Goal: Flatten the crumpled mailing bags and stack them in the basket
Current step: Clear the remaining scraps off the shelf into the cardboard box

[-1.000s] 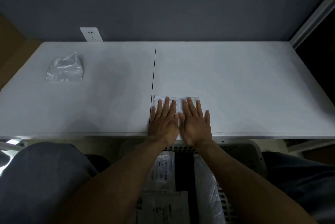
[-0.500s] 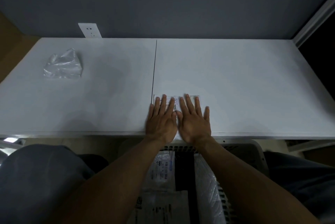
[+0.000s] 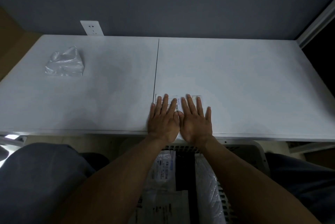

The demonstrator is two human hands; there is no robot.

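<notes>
At ten o'clock on the smooth white table (image 3: 253,87), well apart from the hands: a crumpled clear-plastic bag (image 3: 64,63), glossy and puffed up. At six o'clock by the near edge, just right of the table's dark seam: left hand (image 3: 164,122) palm-down, fingers straight and slightly spread, pressing on a flat white mailing bag (image 3: 179,97) with a printed barcode label. Close beside it, thumbs nearly touching: right hand (image 3: 196,124), likewise flat, fingers fanned apart, little finger out past the bag's right edge. Below the table edge, between the knees: a grey slotted basket (image 3: 261,153) holding flattened bags (image 3: 164,167), one of them quilted. Against half a second ago, both hands pressing the same spot, pose unchanged.
</notes>
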